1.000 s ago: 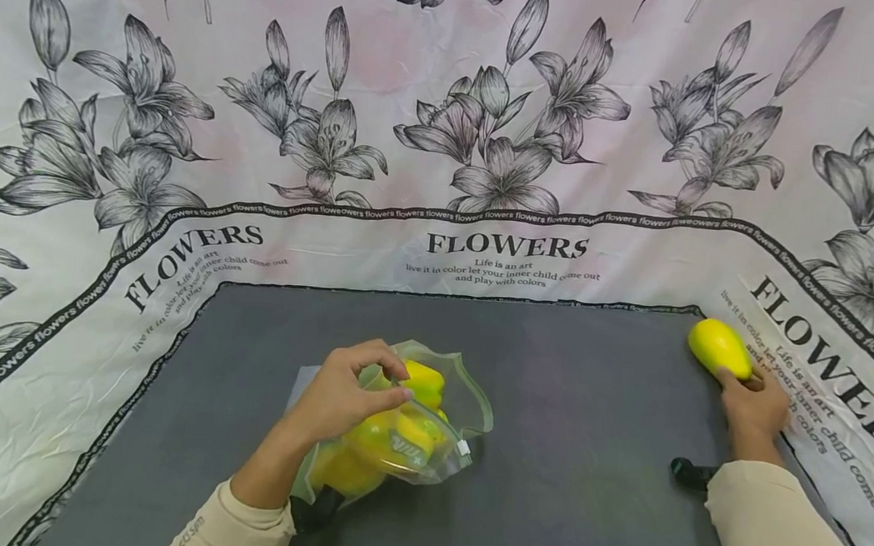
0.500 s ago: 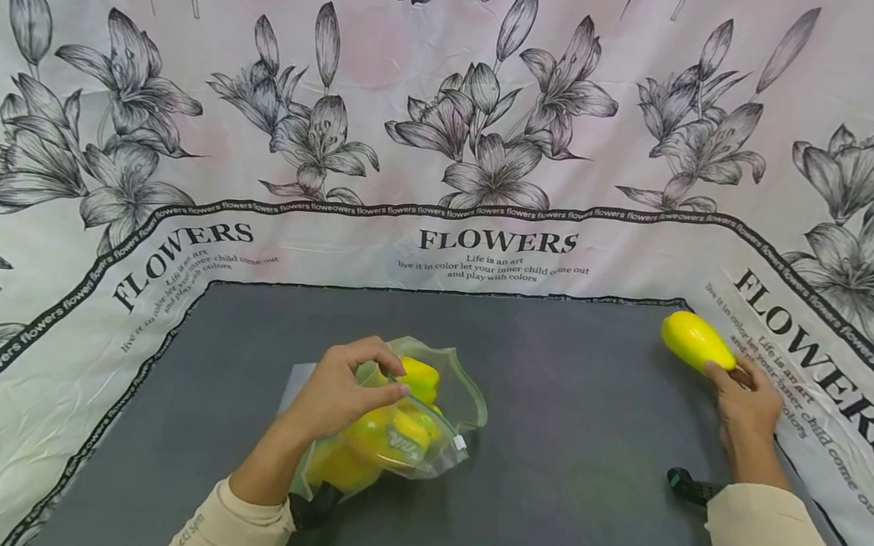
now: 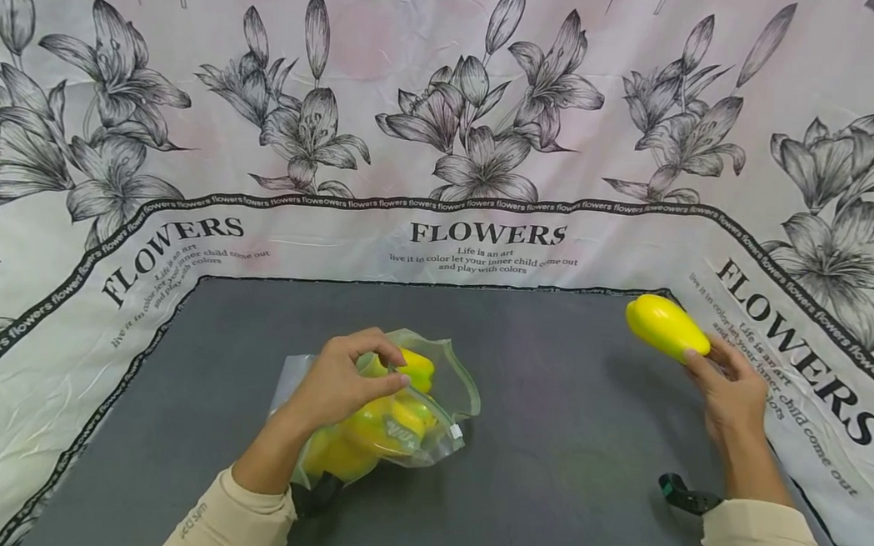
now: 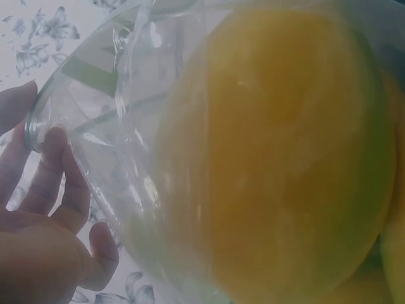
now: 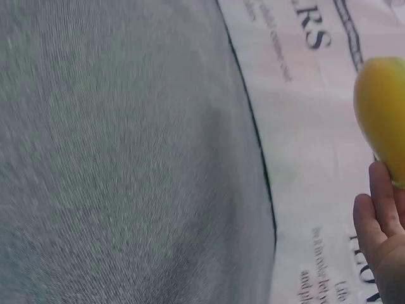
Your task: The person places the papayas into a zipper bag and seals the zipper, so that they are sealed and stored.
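Observation:
My left hand (image 3: 336, 388) pinches the upper rim of a clear zip bag (image 3: 463, 385) with a white slider, left of centre on the grey surface. Several yellow fruits (image 3: 351, 451) fill the bag, and its mouth gapes toward the right. Close up in the left wrist view, a big yellow-orange fruit (image 4: 278, 152) with green streaks shows through the plastic. Toward the far right corner, my right hand (image 3: 733, 395) grips a smooth yellow oblong fruit (image 3: 662, 325) by its narrower end, raised above the surface. In the right wrist view, the frame's right edge cuts this fruit (image 5: 383, 114) off.
A grey mat (image 3: 532, 446) covers the work surface. White cloth (image 3: 333, 254) printed with lilies and "FLOWERS" borders it at the sides and rises behind it. Dark wrist devices sit at the left cuff (image 3: 316, 495) and the right cuff (image 3: 686, 495).
The right hand has carried the yellow oblong fruit up from the far right edge and leftward, tipping it more level. The left hand keeps its hold on the bag. The head view has shifted slightly.

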The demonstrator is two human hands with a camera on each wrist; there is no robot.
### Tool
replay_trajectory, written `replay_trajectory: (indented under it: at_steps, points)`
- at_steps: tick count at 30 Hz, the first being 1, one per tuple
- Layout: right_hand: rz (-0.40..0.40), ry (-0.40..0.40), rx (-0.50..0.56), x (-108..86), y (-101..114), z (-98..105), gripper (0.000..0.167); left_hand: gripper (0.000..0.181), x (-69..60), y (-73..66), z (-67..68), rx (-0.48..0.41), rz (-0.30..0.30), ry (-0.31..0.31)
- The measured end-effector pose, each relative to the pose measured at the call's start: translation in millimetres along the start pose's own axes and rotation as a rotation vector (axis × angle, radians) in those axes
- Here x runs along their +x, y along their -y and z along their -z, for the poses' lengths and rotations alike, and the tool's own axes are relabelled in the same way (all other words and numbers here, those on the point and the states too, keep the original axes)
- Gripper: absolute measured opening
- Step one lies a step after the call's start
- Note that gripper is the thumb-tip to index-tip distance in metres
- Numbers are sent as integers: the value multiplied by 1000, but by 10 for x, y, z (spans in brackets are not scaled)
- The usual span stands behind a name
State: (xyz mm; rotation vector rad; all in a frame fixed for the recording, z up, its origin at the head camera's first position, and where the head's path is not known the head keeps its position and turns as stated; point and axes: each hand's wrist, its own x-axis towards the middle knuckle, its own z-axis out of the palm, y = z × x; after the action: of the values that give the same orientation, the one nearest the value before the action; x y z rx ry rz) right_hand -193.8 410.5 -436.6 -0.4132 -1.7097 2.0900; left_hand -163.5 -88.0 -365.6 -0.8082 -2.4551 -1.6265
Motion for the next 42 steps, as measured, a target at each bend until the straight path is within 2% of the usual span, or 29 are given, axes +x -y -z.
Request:
replay_trajectory:
  at_steps: [7, 13, 16, 32, 42]
  points:
    - [112, 150, 1, -216, 57, -183, 51, 14, -1, 6, 12, 6, 9, -5]
    - [223, 300, 67, -375, 82, -308, 44, 14, -15, 4, 16, 13, 12, -8]
    - [253, 354, 63, -440, 92, -352, 43, 13, -21, -3, 19, 9, 14, -7]
    - [337, 520, -36, -760, 103, -604, 41, 13, -35, -8, 31, 0, 22, -7]
    - [377, 603, -81, -897, 98, -761, 45, 13, -8, -3, 9, -17, -3, -2]
